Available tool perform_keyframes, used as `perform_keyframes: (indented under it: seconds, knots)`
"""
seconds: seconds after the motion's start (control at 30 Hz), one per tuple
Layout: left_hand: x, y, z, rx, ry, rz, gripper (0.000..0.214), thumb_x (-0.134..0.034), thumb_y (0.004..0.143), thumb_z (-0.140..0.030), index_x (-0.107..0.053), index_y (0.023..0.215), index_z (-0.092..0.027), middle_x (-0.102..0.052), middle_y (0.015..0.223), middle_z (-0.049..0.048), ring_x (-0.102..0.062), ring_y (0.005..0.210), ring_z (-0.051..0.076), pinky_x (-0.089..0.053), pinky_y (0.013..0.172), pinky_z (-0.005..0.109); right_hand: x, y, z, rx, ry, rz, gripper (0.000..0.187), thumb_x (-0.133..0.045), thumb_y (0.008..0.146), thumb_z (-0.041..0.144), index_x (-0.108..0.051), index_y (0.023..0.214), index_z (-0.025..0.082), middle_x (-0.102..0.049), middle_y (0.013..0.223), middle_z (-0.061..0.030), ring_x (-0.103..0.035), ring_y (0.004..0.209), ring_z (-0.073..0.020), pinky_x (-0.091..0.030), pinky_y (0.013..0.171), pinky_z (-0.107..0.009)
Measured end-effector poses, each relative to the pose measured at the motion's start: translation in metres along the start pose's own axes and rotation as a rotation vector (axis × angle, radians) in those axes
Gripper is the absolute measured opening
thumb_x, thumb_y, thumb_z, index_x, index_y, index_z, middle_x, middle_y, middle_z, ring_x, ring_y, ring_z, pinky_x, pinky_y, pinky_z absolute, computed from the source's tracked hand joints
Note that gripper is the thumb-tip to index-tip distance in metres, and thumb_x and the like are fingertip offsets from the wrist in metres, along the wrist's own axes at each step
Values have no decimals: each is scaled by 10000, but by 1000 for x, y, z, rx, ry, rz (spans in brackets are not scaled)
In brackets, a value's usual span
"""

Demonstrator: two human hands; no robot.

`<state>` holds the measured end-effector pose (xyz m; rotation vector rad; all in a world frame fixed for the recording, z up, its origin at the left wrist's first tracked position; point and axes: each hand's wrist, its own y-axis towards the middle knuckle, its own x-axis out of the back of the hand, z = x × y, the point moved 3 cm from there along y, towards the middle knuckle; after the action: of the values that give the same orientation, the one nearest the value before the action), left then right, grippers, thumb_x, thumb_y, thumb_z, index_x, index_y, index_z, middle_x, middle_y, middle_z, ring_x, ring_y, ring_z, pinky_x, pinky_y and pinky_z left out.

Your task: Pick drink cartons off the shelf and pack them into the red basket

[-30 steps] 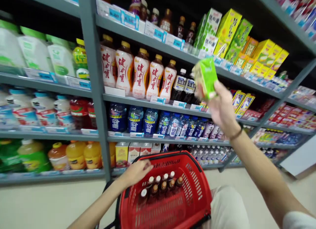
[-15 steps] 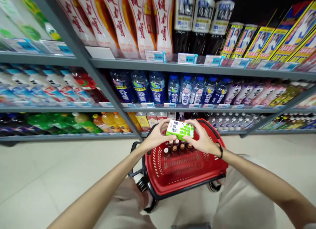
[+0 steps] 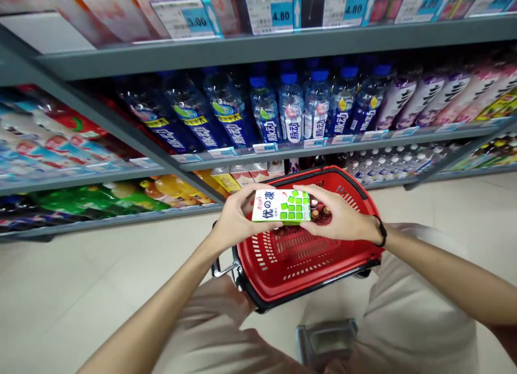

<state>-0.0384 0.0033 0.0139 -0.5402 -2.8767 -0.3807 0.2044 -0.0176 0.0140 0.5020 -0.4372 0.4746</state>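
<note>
A small white and green carton [image 3: 281, 205] with Chinese lettering and green squares is held flat above the basket. My left hand [image 3: 241, 215] grips its left end, thumb along the near edge. Closed round the right end is my right hand [image 3: 337, 213], with a dark band on the wrist. Below lies the red shopping basket [image 3: 311, 261], perforated and rimmed in black. Several small bottles [image 3: 321, 211] with brown and white caps stand in it, partly hidden by the carton and my right hand.
Drink shelves run across the front; blue-capped bottles [image 3: 264, 113] fill the middle one. Small boxes [image 3: 242, 176] and clear bottles [image 3: 388, 161] stand on the bottom shelf. Price tags [image 3: 270, 13] line the upper edge. Between my legs sits a grey stool-like object [image 3: 327, 339].
The view has come lower and nearer the shelves. Both hands still hold the carton, now closer to the camera with its top face turned more fully upward.
</note>
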Motion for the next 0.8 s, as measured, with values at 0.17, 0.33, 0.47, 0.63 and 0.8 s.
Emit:
perform_keyframes:
  seconds: [0.17, 0.33, 0.47, 0.63, 0.8]
  knots:
    - [-1, -4, -1, -19, 0, -1, 631, -984, 600, -230, -674, 1144, -148, -740, 1063, 61, -702, 955, 167, -606, 811, 258, -2, -3, 1, -15, 24, -17, 757, -802, 853, 310, -504, 1548, 348, -645, 1432, -50, -669, 1258, -273, -554, 1119, -479]
    - [-1, -6, -1, -21, -27, -5, 646, -991, 585, -223, -670, 1141, -144, -750, 1062, 65, -706, 955, 174, -604, 815, 266, -3, -4, 3, -18, 56, -47, 727, -817, 843, 299, -541, 1513, 363, -678, 1373, -32, -695, 1204, -259, -579, 1070, -455]
    - [-2, -8, -5, -23, -46, -9, 643, -995, 570, -210, -679, 1126, -143, -751, 1045, 59, -702, 950, 165, -599, 825, 260, -5, -5, 6, -10, 61, -56, 613, -800, 862, 291, -591, 1432, 369, -695, 1326, -15, -707, 1163, -237, -596, 1023, -412]
    - [-6, -12, -7, 18, -56, -5, 622, -987, 594, -226, -676, 1127, -150, -751, 1053, 59, -707, 930, 164, -602, 795, 260, -8, -8, 3, -82, 82, -38, 754, -819, 805, 278, -529, 1497, 346, -665, 1390, -44, -724, 1095, -252, -626, 938, -413]
    - [-11, -15, -4, 47, -51, 10, 658, -1002, 569, -223, -683, 1139, -148, -750, 1051, 62, -703, 916, 164, -602, 772, 250, -12, -9, -2, -151, 27, -2, 712, -873, 793, 388, -583, 1435, 285, -701, 1340, -61, -727, 1073, -256, -617, 956, -425]
